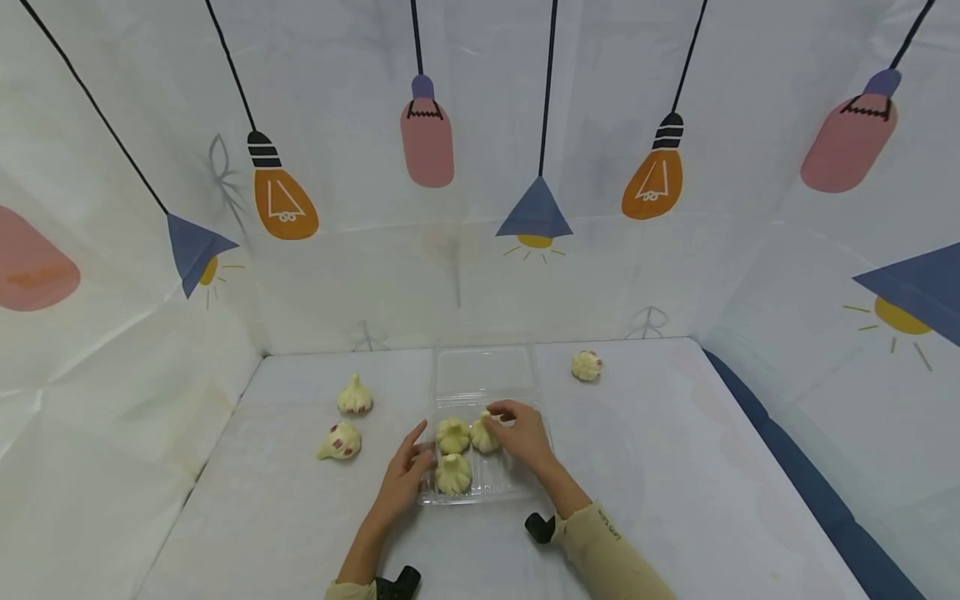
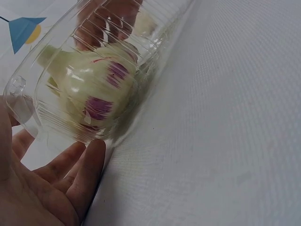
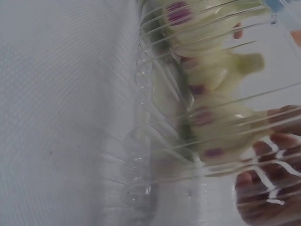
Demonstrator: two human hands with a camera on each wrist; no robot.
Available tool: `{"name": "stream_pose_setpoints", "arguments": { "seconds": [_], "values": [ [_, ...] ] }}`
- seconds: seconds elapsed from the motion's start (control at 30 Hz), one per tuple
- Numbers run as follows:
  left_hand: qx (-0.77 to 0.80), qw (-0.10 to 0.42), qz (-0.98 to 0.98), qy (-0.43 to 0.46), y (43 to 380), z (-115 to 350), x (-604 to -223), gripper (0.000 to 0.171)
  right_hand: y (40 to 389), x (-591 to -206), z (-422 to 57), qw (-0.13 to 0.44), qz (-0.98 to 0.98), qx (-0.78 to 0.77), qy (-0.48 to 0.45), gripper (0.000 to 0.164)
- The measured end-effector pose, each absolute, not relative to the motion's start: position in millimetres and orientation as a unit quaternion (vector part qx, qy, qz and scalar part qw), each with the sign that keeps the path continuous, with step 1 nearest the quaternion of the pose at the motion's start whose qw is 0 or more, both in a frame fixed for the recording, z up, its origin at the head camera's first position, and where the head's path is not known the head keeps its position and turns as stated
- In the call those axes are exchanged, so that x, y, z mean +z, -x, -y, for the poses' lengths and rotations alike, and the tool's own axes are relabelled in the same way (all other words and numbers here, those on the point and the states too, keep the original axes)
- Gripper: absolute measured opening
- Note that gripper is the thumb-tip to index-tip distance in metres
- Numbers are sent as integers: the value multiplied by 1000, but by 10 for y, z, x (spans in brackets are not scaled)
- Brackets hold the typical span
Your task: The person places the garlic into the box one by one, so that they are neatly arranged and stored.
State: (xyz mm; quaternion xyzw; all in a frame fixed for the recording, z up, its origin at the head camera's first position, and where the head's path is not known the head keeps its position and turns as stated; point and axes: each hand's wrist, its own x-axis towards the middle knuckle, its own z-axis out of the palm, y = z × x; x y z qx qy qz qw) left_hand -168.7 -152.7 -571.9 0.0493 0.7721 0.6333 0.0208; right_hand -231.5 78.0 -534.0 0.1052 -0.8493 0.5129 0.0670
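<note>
A clear plastic clamshell box (image 1: 498, 483) lies with its lid (image 1: 483, 373) folded back, away from the person. Inside it, one garlic bulb (image 1: 453, 436) sits at the back left and another garlic bulb (image 1: 453, 474) at the front left. My right hand (image 1: 527, 435) reaches in and pinches the top of a third garlic bulb (image 1: 483, 437), beside the back-left one. In the right wrist view its fingers (image 3: 268, 188) show through the ribbed wall. My left hand (image 1: 405, 477) rests against the box's left side, its fingers (image 2: 89, 169) loosely extended by the wall.
On the white table (image 1: 660, 467), two loose garlic bulbs lie left of the box: an upright garlic bulb (image 1: 355, 395) and a tipped garlic bulb (image 1: 342, 442). Another garlic bulb (image 1: 587, 366) is at the back right. Lamp-printed white sheets (image 1: 480, 283) surround the table.
</note>
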Motion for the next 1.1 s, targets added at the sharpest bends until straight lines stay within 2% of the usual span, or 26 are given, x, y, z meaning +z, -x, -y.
{"name": "stream_pose_setpoints", "arguments": {
  "seconds": [0.47,0.73,1.1],
  "values": [
    [635,22,-770,-49,1677,1525,-5684,55,2365,-5165,-934,70,867,471,-146,21],
    [647,36,-761,-33,1633,1548,-5660,55,2423,-5012,-1010,51,871,453,-183,19],
    [644,45,-762,-50,1552,1490,-5313,53,2508,-5032,-1240,56,878,436,-188,18]
  ]
}}
